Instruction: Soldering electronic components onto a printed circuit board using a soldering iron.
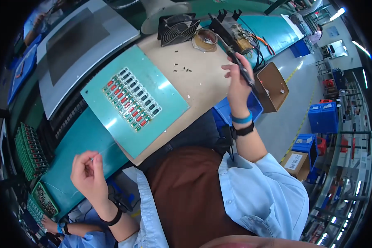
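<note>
In my right hand [238, 91] is a soldering iron [244, 73] with a black handle, its tip slanting up toward a round tin [205, 40]. My left hand [87, 173] hovers over the green mat, fingers curled and thumb against the index finger; whether anything small is pinched there cannot be made out. Between the hands lies a teal plate [157, 74]. On it rests a panel of small circuit boards [130, 100] with a row of red parts beside a row of black ones.
Cardboard [213, 82] under the plate bears several tiny parts [186, 70]. Behind stand a fan [177, 29] and a metal device with cables [237, 37]. A cardboard box [273, 89] and blue bin [254, 105] flank my right arm. Lower left: stacked boards [29, 151], parts tray [44, 198], another person's hand [49, 225].
</note>
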`<state>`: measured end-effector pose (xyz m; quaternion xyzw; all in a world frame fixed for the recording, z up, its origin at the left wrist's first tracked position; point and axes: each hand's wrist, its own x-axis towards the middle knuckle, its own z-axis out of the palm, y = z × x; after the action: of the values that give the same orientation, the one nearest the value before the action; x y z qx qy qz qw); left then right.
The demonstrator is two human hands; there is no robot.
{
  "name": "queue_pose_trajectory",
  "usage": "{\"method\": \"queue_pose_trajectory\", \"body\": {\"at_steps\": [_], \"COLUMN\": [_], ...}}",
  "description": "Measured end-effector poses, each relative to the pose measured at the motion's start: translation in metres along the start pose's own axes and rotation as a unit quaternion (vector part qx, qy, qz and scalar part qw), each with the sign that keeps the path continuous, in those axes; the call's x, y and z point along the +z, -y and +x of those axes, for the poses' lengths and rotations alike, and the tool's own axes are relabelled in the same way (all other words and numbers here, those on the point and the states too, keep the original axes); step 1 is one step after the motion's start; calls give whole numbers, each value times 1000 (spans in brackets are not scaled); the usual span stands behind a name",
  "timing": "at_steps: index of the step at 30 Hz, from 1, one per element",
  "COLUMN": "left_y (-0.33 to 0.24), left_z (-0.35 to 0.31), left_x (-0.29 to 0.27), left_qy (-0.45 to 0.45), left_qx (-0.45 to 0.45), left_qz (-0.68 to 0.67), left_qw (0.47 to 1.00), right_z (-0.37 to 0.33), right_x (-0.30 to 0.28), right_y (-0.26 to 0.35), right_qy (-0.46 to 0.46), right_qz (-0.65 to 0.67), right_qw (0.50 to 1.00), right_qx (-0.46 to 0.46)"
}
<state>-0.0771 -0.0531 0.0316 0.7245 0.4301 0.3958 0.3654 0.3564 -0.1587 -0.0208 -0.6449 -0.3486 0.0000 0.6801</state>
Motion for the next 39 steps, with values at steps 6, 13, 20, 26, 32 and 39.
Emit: {"method": "queue_pose_trajectory", "body": {"at_steps": [6, 13, 20, 26, 32, 39], "left_y": [11, -3, 13, 14, 36, 39], "left_z": [-24, -22, -15, -20, -1, 15], "left_x": [-14, -4, 14, 22, 59, 75], "left_qy": [-79, -105, -122, -23, 11, 37], "left_qx": [-46, 9, 21, -145, -165, -120], "left_qz": [-4, 166, 44, -43, 17, 105], "left_qw": [996, 980, 991, 988, 986, 987], "right_z": [10, 43, 103, 60, -38, -49], "right_x": [11, -15, 1, 14, 77, 105], "right_y": [-38, -87, -152, -123, -4, 5], "right_qy": [-28, -30, 20, 160, 369, 401], "right_qz": [-47, 155, 523, 544, 161, 67], "right_qw": [998, 974, 742, 714, 902, 912], "right_qx": [41, 164, 419, 411, 156, 59]}}
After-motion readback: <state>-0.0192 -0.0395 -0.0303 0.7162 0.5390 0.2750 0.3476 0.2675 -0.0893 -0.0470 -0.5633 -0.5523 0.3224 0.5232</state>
